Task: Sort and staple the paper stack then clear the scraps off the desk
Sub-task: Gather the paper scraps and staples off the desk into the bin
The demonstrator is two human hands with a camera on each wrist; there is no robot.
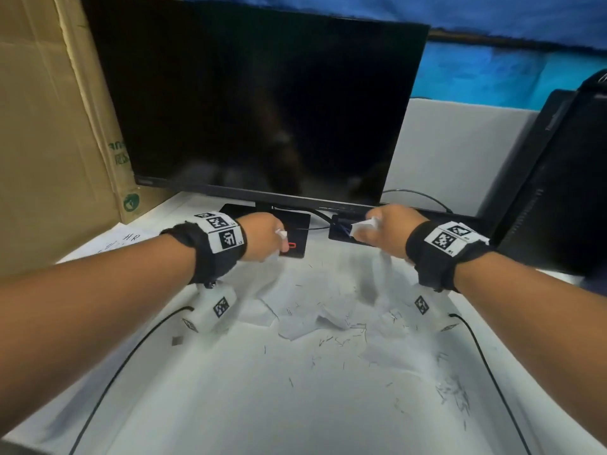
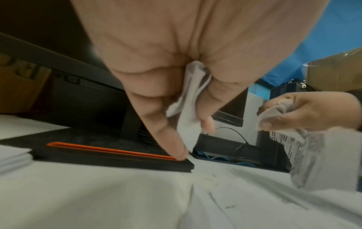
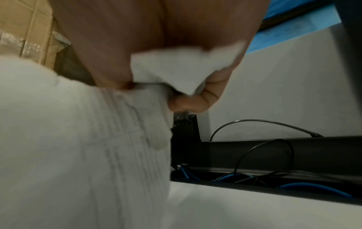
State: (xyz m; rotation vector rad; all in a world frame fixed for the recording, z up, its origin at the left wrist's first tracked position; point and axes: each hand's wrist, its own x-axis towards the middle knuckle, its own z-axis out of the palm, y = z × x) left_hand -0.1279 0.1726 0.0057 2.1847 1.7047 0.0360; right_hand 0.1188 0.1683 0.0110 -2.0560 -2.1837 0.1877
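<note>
My left hand (image 1: 267, 236) is held above the desk by the monitor base and grips a crumpled white paper scrap (image 2: 189, 106). My right hand (image 1: 377, 229) hovers by the black cable tray. It grips a wad of white scrap (image 3: 182, 68), and a torn printed sheet (image 3: 98, 139) hangs from the same hand. Torn paper pieces (image 1: 308, 320) lie on the desk between and below both hands. Loose staples (image 1: 341, 339) are scattered over them and to the right. A paper stack (image 1: 111, 241) with handwriting lies at the left, beside the monitor base.
A dark monitor (image 1: 256, 103) stands behind on a black base with an orange slot (image 2: 109, 150). The black cable tray (image 3: 274, 155) holds blue cables. A cardboard box (image 1: 49, 126) stands left, a black computer case (image 1: 558, 192) right. Thin black cables (image 1: 124, 356) cross the white desk (image 1: 262, 405).
</note>
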